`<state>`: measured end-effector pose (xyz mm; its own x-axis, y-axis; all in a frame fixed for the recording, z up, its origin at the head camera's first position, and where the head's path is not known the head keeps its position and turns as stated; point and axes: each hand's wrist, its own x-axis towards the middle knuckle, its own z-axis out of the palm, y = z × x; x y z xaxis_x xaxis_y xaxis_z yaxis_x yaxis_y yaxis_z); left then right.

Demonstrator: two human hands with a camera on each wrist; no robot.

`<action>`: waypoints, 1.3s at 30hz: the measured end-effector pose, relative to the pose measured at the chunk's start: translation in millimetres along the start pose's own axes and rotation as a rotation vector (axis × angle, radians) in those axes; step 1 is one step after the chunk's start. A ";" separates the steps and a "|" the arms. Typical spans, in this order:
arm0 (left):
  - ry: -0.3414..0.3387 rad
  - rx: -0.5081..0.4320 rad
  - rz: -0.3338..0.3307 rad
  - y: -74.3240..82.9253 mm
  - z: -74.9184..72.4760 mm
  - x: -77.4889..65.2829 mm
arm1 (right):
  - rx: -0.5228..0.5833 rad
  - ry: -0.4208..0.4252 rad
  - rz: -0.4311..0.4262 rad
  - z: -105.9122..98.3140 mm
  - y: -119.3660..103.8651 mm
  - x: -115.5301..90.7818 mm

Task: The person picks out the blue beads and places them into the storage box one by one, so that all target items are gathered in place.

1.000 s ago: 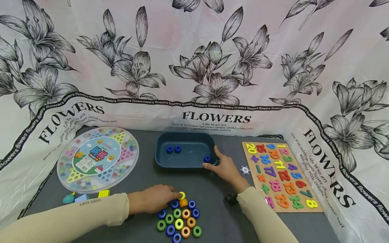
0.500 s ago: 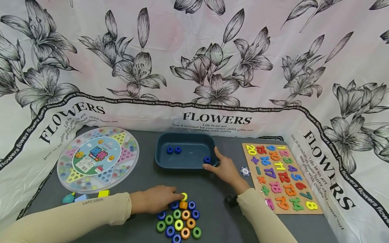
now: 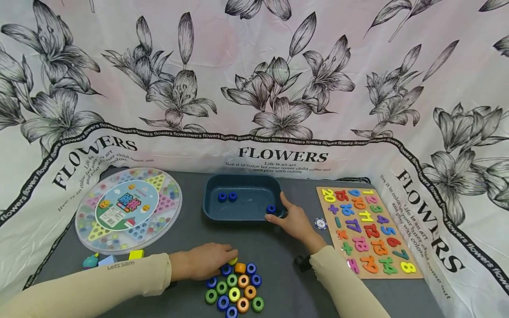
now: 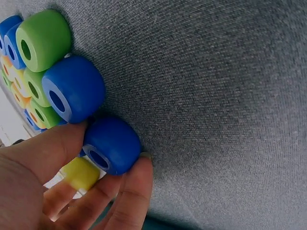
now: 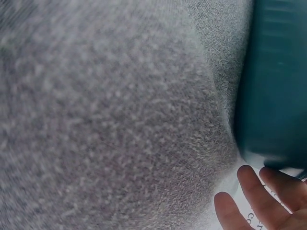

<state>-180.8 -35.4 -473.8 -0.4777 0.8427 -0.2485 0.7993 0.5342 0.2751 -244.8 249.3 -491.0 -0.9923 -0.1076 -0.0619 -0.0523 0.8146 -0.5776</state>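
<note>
My left hand (image 3: 207, 261) is at the far edge of a cluster of coloured beads. In the left wrist view its thumb and fingers pinch a blue bead (image 4: 112, 146), hole facing the camera. A yellow bead (image 4: 80, 173) lies among the fingers behind it; in the head view they partly cover it. Another blue bead (image 4: 76, 88) and a green bead (image 4: 44, 40) stand beside the pinched one. My right hand (image 3: 296, 223) holds the dark blue-green tray (image 3: 242, 216) at its near right corner, beside a blue bead (image 3: 271, 209); two more blue beads (image 3: 227, 197) sit farther left inside.
Orange beads (image 3: 243, 280) and several others make up the near cluster. A round game board (image 3: 129, 207) lies at the left, with a yellow block (image 3: 136, 255) before it. A number puzzle board (image 3: 367, 234) and a poker chip (image 3: 320, 223) are at the right.
The left fingers have shifted over the yellow bead, which moved slightly left and is now mostly covered. The blue bead beside it has also moved slightly. The right hand and tray look unchanged.
</note>
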 end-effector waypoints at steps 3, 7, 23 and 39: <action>0.007 -0.011 0.011 -0.5 0.3 0.2 | 0.003 0.003 -0.002 0.4 0.1 -0.2; 0.011 -0.011 0.020 -0.9 0.0 0.2 | 0.017 0.007 -0.003 1.7 1.1 0.6; 0.086 0.042 0.084 1.5 1.5 2.8 | 0.024 0.021 -0.024 3.6 3.7 0.2; 0.136 0.036 0.075 -6.5 8.3 0.1 | 0.026 0.016 -0.009 3.3 1.3 -1.1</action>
<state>-183.0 -39.4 -483.3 -0.4586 0.8830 -0.1001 0.8461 0.4683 0.2544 -243.4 248.6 -494.4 -0.9934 -0.1062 -0.0438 -0.0590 0.7988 -0.5987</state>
